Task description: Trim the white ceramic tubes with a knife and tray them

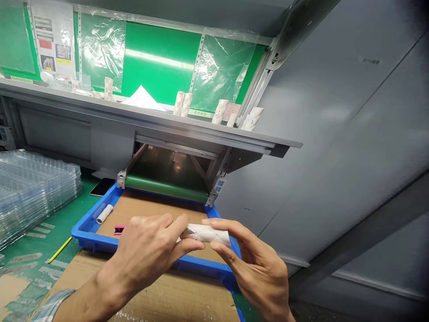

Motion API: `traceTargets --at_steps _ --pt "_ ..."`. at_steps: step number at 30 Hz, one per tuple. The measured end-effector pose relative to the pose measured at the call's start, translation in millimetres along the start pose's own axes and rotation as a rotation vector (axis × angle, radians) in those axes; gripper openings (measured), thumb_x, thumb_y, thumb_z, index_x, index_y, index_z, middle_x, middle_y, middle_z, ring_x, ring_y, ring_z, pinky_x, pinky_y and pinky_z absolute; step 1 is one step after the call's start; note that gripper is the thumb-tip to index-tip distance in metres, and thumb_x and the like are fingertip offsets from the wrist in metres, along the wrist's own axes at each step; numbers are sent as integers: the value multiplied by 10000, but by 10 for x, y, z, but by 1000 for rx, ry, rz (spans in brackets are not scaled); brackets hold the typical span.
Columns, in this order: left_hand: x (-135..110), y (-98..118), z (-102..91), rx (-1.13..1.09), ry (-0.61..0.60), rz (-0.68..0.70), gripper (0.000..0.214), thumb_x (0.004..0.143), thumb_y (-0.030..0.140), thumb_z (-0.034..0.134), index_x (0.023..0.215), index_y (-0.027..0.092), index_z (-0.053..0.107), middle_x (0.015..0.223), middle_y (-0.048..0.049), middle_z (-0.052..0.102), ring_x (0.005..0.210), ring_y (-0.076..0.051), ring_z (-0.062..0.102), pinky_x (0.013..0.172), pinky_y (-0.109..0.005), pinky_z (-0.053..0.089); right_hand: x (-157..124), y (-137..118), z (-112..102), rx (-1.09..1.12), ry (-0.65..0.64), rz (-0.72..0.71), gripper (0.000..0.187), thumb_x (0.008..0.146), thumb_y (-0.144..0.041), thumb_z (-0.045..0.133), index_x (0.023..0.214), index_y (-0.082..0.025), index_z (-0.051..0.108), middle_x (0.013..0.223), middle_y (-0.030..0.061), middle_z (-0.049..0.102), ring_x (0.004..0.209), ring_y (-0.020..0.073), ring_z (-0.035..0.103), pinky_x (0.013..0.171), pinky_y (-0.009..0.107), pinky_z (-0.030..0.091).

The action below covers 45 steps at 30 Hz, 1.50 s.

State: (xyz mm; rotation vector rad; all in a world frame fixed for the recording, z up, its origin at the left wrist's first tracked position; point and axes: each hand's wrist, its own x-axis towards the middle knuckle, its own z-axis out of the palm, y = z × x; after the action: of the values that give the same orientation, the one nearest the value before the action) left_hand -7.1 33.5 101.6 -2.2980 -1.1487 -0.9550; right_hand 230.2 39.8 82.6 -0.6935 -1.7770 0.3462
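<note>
A white cylindrical tube (pixel 211 233) is grasped by the left grip (pixel 147 241) and right grip (pixel 259 264), its long axis held crosswise between them above the blue tray (pixel 97 242).

Smooth grey wall panels (pixel 335 107) fill the right side. A long grey metal shelf (pixel 154 117) runs beneath a glossy green backboard (pixel 161 38) reflecting a pale streak of light (pixel 159 59), above a green-topped workbench (pixel 65 219).
</note>
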Motion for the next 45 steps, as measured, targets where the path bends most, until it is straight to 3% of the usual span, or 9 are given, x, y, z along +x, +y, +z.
traceTargets --at_steps 5,16,20,25,30,34,39,41,45 --pt "1 -27 20 9 52 30 567 1176 589 295 1159 212 718 732 18 714 595 -210 731 524 -373 277 1 2 16 25 1 14 235 1029 -359 796 1264 -373 781 1192 -29 841 1094 137 803 1012 167 619" --pt "21 -50 47 -35 74 52 566 1172 580 345 1085 199 754 688 5 702 562 -186 686 512 -340 283 27 49 54 99 25 67 239 997 -379 835 1233 -391 806 1165 -42 846 1062 124 801 984 144 608" --pt "51 -91 40 -313 12 -46 460 1139 596 480 1142 224 750 888 -3 806 683 -164 734 576 -280 419 84 66 123 235 34 99 233 988 -364 846 1217 -395 813 1177 -38 847 1108 129 795 1002 154 615" --pt "82 -168 68 -668 -103 -256 205 1086 396 645 1173 232 732 885 21 768 670 -112 638 606 -195 472 157 164 205 439 -57 210 206 1009 -323 817 1197 -404 807 1319 -24 805 1125 138 784 907 182 659" --pt "53 -246 244 -733 -112 -350 273 1054 384 691 1266 217 729 1009 -39 777 680 -118 598 584 -197 471 192 310 159 587 -149 382 358 1007 -360 812 1356 -387 736 1382 10 772 1242 175 755 1098 287 616" --pt "50 -279 365 -735 -78 -332 285 1027 394 749 1256 224 754 975 -37 756 681 -116 557 628 -214 464 188 405 105 563 -189 521 361 981 -443 822 1320 -334 761 1302 34 802 1157 202 788 1035 312 654" --pt "96 -277 395 -832 -205 -467 372 1056 491 678 1252 189 770 859 -34 715 640 -125 487 574 -229 404 178 462 50 486 -218 469 361 999 -352 788 1356 -315 750 1402 49 765 1299 222 737 1165 370 601" --pt "116 -271 389 -848 -202 -453 375 1051 483 686 1250 177 773 892 -42 729 637 -118 470 587 -236 400 182 469 18 503 -232 469 394 1003 -368 784 1388 -304 731 1408 69 766 1300 232 743 1143 383 620" --pt "124 -275 379 -857 -143 -317 359 1071 456 664 1279 184 774 896 -37 718 630 -112 438 588 -235 386 203 443 -48 444 -247 519 376 1017 -432 757 1362 -284 743 1321 82 805 1119 227 814 945 351 705"
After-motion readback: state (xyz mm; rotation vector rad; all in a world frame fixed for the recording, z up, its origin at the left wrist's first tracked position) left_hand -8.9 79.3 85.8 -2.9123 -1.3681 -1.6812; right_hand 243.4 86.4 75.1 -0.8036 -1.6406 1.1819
